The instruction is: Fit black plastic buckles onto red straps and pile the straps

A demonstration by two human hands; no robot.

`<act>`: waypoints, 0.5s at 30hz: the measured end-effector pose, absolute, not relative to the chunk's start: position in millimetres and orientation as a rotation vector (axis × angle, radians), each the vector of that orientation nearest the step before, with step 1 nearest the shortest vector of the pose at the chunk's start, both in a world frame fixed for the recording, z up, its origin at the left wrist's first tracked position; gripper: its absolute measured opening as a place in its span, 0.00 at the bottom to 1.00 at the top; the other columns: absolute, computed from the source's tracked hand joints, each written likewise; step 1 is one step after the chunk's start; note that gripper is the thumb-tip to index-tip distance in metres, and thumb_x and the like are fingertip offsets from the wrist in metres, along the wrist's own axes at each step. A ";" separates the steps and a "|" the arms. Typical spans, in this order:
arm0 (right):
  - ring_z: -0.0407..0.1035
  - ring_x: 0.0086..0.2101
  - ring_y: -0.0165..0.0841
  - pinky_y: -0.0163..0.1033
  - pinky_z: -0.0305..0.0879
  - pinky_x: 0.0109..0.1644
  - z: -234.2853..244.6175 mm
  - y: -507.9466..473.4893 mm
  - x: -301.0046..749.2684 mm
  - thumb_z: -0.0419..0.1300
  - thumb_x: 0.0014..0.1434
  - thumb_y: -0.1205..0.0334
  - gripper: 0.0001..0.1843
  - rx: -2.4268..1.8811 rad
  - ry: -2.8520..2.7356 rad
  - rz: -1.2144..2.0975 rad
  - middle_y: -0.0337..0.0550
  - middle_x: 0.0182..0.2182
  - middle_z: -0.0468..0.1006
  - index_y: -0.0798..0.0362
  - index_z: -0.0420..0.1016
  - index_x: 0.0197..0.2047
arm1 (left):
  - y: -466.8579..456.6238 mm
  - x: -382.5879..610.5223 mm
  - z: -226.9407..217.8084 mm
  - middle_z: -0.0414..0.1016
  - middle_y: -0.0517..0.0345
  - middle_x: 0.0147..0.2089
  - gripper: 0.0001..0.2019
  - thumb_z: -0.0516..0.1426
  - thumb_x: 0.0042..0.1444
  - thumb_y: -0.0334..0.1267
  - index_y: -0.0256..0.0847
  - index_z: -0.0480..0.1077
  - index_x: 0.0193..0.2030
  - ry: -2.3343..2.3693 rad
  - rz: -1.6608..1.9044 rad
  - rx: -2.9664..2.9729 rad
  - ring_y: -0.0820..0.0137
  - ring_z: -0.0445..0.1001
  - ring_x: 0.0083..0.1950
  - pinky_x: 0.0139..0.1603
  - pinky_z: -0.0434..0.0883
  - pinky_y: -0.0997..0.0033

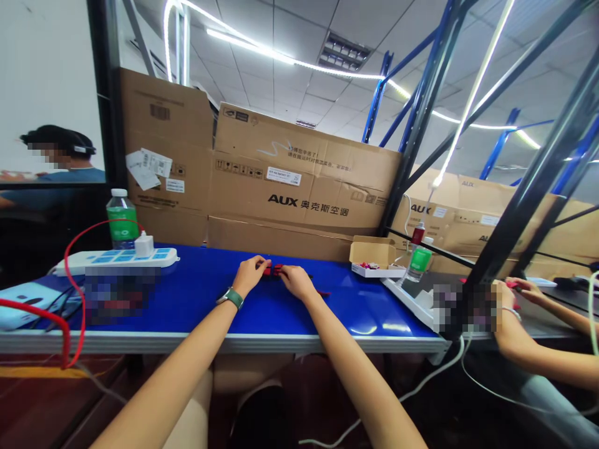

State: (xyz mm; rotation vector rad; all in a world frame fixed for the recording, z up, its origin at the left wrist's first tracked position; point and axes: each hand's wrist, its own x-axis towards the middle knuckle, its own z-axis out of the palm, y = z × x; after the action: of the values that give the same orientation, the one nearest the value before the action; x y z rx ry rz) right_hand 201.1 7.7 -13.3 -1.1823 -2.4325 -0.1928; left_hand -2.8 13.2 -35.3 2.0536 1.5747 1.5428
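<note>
My left hand (248,276) and my right hand (297,282) meet above the blue table (290,312), their fingertips pinching a small red part (272,270) from either side. It looks like a plastic piece, but the fingers cover much of it, so its exact kind is unclear. A thin dark strip runs right from it, and a small red piece (322,293) lies just beyond my right hand. A green-strapped watch (231,298) circles my left wrist.
Left on the table stand a power strip (116,261), a water bottle (122,218) and a looping red cable (70,274). To the right sit an open small carton (372,254) and a green-labelled bottle (418,263). A co-worker's hands (512,296) work beyond a black metal shelf upright (496,243).
</note>
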 end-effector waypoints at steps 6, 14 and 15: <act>0.75 0.38 0.34 0.33 0.61 0.43 -15.8 10.9 197.9 0.53 0.70 0.61 0.12 -1.079 -2.296 -0.194 0.47 0.39 0.82 0.52 0.77 0.42 | 9.6 8.6 -33.4 0.83 0.53 0.37 0.19 0.58 0.59 0.57 0.41 0.75 0.39 1.198 1.408 1.976 0.64 0.81 0.38 0.40 0.75 0.70; 0.73 0.32 0.32 0.32 0.57 0.37 -23.2 18.6 198.1 0.58 0.66 0.63 0.08 -0.958 -2.266 -0.235 0.44 0.33 0.81 0.53 0.75 0.36 | 14.5 10.4 -38.3 0.82 0.53 0.36 0.20 0.63 0.54 0.55 0.39 0.74 0.41 1.104 1.439 2.011 0.64 0.80 0.36 0.37 0.75 0.69; 0.72 0.31 0.32 0.33 0.56 0.36 -24.3 20.0 198.1 0.57 0.66 0.63 0.08 -0.950 -2.250 -0.232 0.44 0.32 0.81 0.53 0.75 0.35 | 13.2 10.3 -37.2 0.82 0.53 0.37 0.19 0.61 0.57 0.54 0.39 0.75 0.43 1.112 1.431 2.061 0.64 0.80 0.36 0.38 0.75 0.69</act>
State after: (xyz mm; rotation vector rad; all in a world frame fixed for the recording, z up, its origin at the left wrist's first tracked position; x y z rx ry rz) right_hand 198.1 20.0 -24.3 -0.9498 -2.2496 -0.2322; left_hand 10.3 13.2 -37.2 2.0613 1.1121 1.4310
